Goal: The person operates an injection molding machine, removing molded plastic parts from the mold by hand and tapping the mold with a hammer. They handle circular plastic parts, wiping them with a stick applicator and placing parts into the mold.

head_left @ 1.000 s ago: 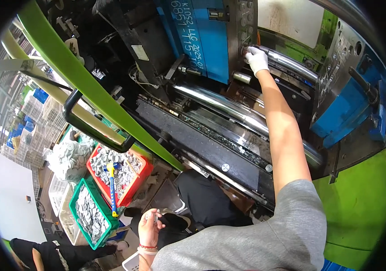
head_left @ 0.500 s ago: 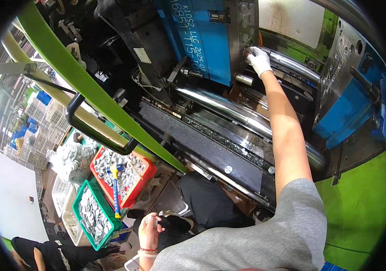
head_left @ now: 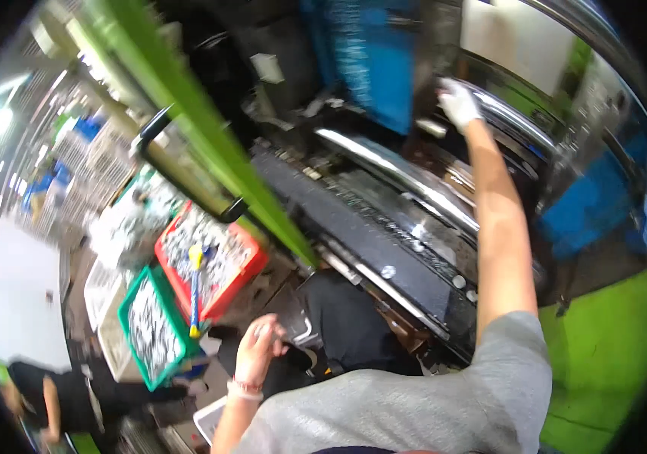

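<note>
My right hand, in a white glove, reaches far into the machine with the arm stretched out. Its curled fingertips are at the face of the blue mould half; something small and dark shows there, too blurred to name. Low in the middle, my bare left hand is raised with its fingers bent around a small grey-white piece. A bracelet circles that wrist.
Steel guide bars cross below my right arm; a second mould half stands right. Beyond the green frame, a red crate and green crate hold small grey parts. A hammer lies on the red one. Another person is lower left.
The view has shifted and blurred. My left hand has risen, its piece still between the fingers. My right hand stays by the mould face.
</note>
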### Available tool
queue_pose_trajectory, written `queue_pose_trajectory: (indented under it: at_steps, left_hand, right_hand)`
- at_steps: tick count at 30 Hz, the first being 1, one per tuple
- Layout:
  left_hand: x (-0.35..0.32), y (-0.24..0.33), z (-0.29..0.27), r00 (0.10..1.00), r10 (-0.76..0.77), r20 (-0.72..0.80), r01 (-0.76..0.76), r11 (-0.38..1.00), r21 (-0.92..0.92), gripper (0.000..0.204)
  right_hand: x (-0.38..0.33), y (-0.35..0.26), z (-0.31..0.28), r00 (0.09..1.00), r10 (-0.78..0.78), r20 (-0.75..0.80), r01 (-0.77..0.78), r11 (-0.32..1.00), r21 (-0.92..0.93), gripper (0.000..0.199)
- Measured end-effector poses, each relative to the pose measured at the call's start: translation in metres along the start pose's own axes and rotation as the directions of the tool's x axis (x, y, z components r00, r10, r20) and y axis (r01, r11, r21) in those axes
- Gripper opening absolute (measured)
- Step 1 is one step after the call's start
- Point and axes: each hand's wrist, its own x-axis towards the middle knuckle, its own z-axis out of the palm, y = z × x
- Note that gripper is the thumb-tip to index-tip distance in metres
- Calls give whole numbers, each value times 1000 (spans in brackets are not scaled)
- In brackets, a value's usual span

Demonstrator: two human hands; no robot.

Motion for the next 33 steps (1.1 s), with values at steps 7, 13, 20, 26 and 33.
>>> queue_pose_trajectory:
  at_steps: [7,13,20,26,33]
  left_hand:
    - [9,67,44,921,209,330,-240,969,58,20]
    - [-8,106,73,892,315,324,-280,948,-153,21]
    - [-10,104,61,936,290,200,-219,923,-316,23]
    - [-21,131,61,932,345,115,-265,860,-436,26]
    - [-10,126,70,933,317,172,-206,859,-468,23]
  right_hand:
    - [-91,-245,-99,961,-185,-205,272,767,581,22]
    - [-167,-355,-107,686,-678,264,238,552,799,13]
    - [-185,-365,-95,743,-345,574,-440,394,807,26]
    - [-178,-368,-78,729,-503,464,-476,115,872,51]
    - [-169,-360,-83,654,-578,489,-522,123,844,60]
